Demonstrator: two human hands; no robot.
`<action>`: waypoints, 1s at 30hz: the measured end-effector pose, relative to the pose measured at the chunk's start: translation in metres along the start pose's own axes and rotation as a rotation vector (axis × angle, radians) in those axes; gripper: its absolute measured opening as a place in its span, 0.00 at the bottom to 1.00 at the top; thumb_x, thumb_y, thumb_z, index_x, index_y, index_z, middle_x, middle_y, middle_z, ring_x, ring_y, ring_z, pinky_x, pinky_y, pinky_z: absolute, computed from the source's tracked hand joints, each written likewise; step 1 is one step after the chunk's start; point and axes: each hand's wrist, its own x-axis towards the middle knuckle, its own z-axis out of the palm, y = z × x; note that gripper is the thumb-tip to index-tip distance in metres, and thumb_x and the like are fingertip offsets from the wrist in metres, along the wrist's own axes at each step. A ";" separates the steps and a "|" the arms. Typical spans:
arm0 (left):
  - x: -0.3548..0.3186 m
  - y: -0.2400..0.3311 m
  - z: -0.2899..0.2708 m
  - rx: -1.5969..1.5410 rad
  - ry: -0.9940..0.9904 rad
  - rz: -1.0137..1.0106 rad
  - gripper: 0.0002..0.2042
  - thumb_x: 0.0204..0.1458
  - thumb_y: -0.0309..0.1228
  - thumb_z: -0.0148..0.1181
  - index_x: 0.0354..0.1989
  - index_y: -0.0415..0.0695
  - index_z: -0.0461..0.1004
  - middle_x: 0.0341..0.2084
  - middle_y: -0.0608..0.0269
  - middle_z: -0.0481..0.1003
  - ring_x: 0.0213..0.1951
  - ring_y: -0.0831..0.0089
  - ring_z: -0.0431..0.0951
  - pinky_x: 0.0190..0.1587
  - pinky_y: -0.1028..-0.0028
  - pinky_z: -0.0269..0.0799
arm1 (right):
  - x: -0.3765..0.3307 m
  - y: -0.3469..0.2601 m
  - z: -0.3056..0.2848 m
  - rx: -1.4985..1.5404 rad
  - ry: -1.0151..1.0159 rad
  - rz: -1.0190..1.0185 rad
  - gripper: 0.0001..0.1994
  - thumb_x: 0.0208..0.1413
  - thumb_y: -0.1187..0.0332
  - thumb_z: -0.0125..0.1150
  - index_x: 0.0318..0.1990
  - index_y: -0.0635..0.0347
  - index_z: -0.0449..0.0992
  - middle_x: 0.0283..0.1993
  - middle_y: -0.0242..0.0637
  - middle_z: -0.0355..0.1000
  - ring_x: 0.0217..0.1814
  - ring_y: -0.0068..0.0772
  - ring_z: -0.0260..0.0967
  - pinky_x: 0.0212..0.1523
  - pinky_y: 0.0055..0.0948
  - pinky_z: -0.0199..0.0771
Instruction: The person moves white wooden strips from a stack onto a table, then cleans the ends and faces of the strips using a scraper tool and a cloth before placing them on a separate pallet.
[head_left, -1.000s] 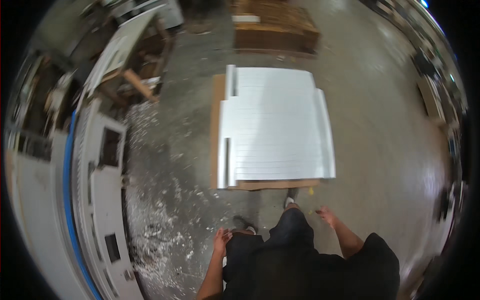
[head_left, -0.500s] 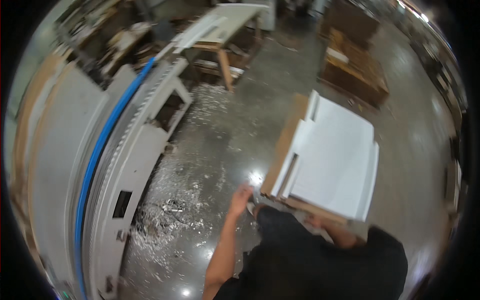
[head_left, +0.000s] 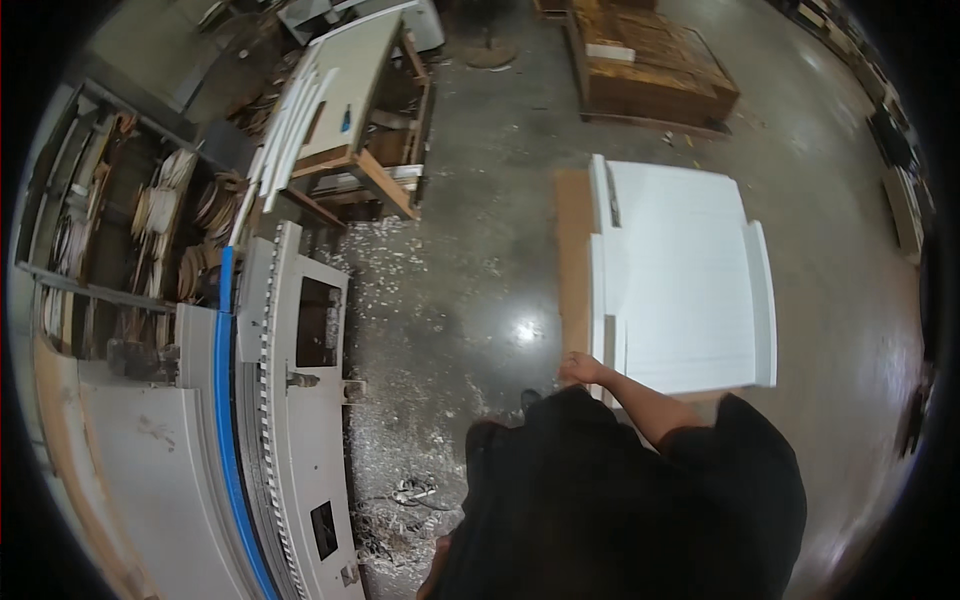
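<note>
My right hand point(head_left: 582, 368) is in front of my body, its fingers loosely bent and nothing visible in them. It overlaps the near left corner of a low stack of white panels point(head_left: 680, 270); I cannot tell whether it touches them. Brown board point(head_left: 573, 230) shows beneath the panels along their left side. Of my left arm only a strip of skin point(head_left: 438, 555) shows at the lower edge, beside my dark shirt; the left hand itself is out of sight.
A long grey machine point(head_left: 300, 420) with a blue rail point(head_left: 225, 400) runs along the left. White scraps litter the floor point(head_left: 400, 490) beside it. Farther off stand a wooden-legged table point(head_left: 355, 70) with white strips, shelves of coiled strips point(head_left: 165, 210), and a brown stack point(head_left: 650, 70).
The view has turned, and the machine and table now stand more upright in it. My left hand has dropped back out of sight; my right hand has swung forward and left, before my body.
</note>
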 end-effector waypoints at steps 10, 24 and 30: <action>0.289 -0.069 -0.202 -1.015 0.221 -0.638 0.15 0.67 0.40 0.62 0.53 0.41 0.83 0.39 0.56 0.85 0.40 0.63 0.86 0.42 0.64 0.80 | 0.201 -0.211 -0.125 -0.085 0.176 -0.259 0.28 0.65 0.49 0.69 0.63 0.62 0.79 0.62 0.50 0.78 0.63 0.49 0.77 0.68 0.40 0.73; 0.685 -0.121 -0.844 -0.968 0.638 0.000 0.25 0.68 0.38 0.63 0.69 0.38 0.72 0.53 0.52 0.84 0.52 0.63 0.85 0.57 0.66 0.77 | 0.236 -0.058 -0.348 0.609 0.401 0.618 0.21 0.67 0.49 0.64 0.58 0.53 0.81 0.45 0.32 0.80 0.38 0.36 0.77 0.35 0.40 0.76; 0.778 -0.052 -0.979 -0.889 0.802 0.252 0.18 0.68 0.38 0.64 0.60 0.42 0.79 0.43 0.57 0.85 0.41 0.69 0.83 0.48 0.70 0.78 | 0.326 -0.116 -0.418 0.455 0.258 0.720 0.19 0.65 0.53 0.69 0.54 0.56 0.80 0.43 0.35 0.79 0.40 0.35 0.77 0.44 0.41 0.78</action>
